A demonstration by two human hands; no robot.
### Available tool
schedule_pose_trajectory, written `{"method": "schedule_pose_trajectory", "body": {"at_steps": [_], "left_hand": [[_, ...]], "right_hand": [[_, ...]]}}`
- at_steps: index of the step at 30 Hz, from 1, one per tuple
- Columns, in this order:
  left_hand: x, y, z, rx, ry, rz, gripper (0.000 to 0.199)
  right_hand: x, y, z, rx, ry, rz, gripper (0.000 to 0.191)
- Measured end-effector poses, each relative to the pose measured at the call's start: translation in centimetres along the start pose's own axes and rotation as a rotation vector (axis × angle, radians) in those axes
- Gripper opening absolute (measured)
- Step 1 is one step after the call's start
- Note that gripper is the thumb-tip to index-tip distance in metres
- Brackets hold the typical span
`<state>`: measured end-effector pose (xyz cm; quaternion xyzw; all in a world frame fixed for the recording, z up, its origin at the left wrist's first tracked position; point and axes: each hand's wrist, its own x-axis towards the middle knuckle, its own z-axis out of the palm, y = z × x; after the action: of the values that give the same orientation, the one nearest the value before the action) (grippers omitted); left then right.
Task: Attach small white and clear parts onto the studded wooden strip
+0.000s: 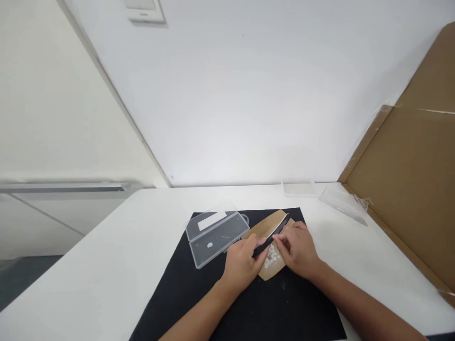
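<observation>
Strip (pixel 282 223), dark with a white edge, slants above a brown paper tray (pixel 265 226). Left hand (pixel 243 263) is closed around the strip's near end, thumb on top. Right hand (pixel 298 246) is curled, fingertips at the strip's side; whether they grip it cannot be told. White pieces (pixel 272 256) lie in the tray. An open clear case (pixel 227 234) is left of the tray, on a black mat (pixel 270 312).

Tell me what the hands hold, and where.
A dark strip with a white edge: the left hand grips its near end; the right hand touches around its middle.
</observation>
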<state>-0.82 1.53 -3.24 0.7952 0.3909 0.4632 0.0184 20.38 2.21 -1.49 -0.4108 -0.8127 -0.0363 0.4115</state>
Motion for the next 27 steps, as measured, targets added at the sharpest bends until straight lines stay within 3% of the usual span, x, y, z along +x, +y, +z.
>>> {"method": "schedule_pose_trajectory", "body": {"at_steps": [3, 8, 13, 18, 23, 27], "left_hand": [[0.1, 0.1, 0.0, -0.008, 0.004, -0.013, 0.008], [0.1, 0.2, 0.0, 0.018, 0.023, 0.019, 0.012], [0.2, 0.2, -0.1, -0.01, 0.019, -0.007, 0.009], [0.1, 0.2, 0.0, 0.029, 0.037, 0.021, 0.009], [0.4, 0.5, -0.1, 0.027, 0.024, 0.001, 0.016], [0.4, 0.5, -0.3, 0.066, 0.058, 0.027, 0.016]], "right_hand": [[0.1, -0.5, -0.1, -0.026, 0.0, -0.058, 0.029], [0.3, 0.7, -0.5, -0.051, 0.065, 0.065, 0.028], [0.1, -0.1, 0.0, -0.025, -0.006, -0.058, 0.029], [0.1, 0.2, 0.0, -0.034, 0.069, 0.053, 0.027], [0.0, -0.5, 0.1, 0.014, 0.001, -0.038, 0.029], [0.1, -0.1, 0.0, -0.025, 0.076, 0.034, 0.029]]}}
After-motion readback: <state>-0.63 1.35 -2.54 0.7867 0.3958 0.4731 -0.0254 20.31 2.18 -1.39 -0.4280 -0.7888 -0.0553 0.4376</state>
